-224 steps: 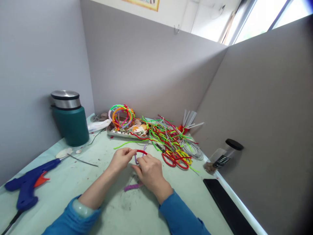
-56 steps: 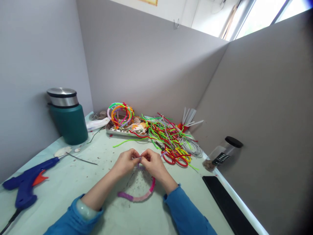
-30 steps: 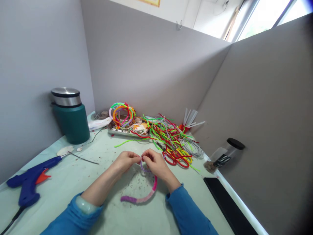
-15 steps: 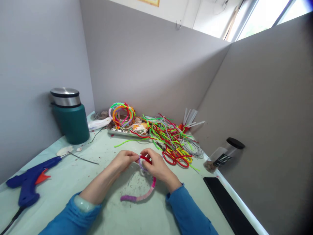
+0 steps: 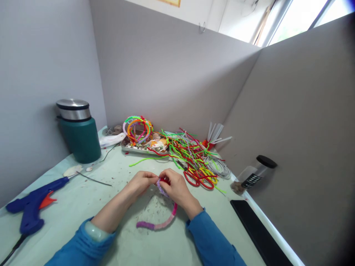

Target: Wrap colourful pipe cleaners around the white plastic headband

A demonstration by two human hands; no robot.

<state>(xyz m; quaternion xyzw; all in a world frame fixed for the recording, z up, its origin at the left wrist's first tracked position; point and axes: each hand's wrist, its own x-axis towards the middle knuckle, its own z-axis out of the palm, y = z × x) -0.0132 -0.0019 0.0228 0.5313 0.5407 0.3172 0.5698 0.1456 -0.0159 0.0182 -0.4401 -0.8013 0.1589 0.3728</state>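
Note:
A curved band wrapped in fuzzy pipe cleaner (image 5: 163, 224) runs from purple through pale pink and magenta to red. My right hand (image 5: 179, 188) is closed around its upper red part and covers much of it. A lilac pipe cleaner (image 5: 161, 189) loops beside the red part, just under the fingers. My left hand (image 5: 142, 183) pinches at the lilac pipe cleaner's upper end, its fingertips almost touching those of the right. The band's purple end hangs low, close to the tabletop. Exactly where the lilac piece meets the band is hidden.
Red-handled scissors (image 5: 199, 179) lie beyond my right hand, near heaped pipe cleaners (image 5: 191, 146). A metal tray (image 5: 138, 150) holds shells and colourful hoops (image 5: 138, 129). Leftward are a blue glue gun (image 5: 34, 201) and green flask (image 5: 80, 140). A jar (image 5: 252, 175) and black strip (image 5: 257, 232) sit right.
The lilac pipe cleaner has shifted slightly at the fingertips, and less of the red part shows. My hands have drawn a little closer together around the band.

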